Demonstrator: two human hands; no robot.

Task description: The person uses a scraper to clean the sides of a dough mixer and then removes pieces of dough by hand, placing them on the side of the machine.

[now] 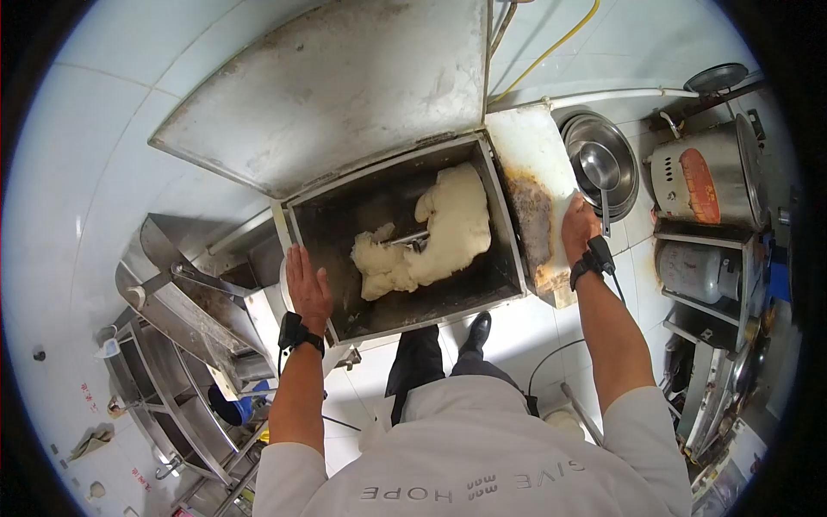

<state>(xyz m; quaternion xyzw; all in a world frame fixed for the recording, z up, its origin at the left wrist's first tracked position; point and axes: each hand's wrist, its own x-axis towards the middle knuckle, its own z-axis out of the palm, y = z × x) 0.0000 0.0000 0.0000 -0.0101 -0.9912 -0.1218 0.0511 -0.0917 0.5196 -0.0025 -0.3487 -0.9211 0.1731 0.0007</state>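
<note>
Left hand (307,286) touches metal bin (506,217) holding lumpy dough (458,222).

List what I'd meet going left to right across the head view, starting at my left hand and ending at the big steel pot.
Left hand → pale dough → right hand → big steel pot.

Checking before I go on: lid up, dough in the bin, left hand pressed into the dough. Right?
Not quite: the left hand is at the bin's left edge, apart from the dough, as the head view shows. The lid is up and the dough is in the bin.
</note>
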